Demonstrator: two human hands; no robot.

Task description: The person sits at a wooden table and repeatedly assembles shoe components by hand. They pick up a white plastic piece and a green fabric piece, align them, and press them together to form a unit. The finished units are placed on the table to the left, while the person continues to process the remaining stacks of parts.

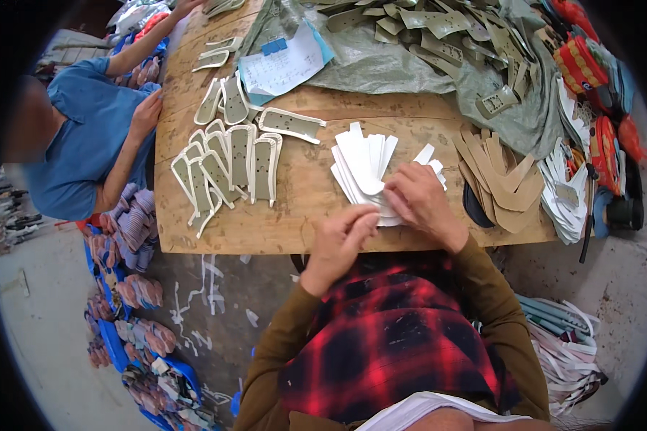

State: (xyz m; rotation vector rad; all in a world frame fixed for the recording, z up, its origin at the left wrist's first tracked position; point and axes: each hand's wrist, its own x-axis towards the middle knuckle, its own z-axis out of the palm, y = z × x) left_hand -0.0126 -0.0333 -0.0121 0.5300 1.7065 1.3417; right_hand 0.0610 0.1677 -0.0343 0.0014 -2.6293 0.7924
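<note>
A fanned pile of white U-shaped strips (349, 169) lies near the front edge of the wooden table. My right hand (425, 200) rests over its right side, fingers curled at the rounded end of the top strip. Close by on the left, my left hand (340, 241) is closed, thumb pressed against the fingers at the pile's near edge. Whatever sits between those fingers is too small to make out. Further left lie several olive-grey shoe-insole pieces with white edging (239, 154), partly overlapping.
Tan curved pieces (507, 188) are stacked on the right. Behind, a green-grey sheet (381, 72) bears a heap of olive pieces (438, 29). A handwritten paper (284, 68) lies by the far left pieces. Another person in a blue shirt (86, 129) is at the table's left side.
</note>
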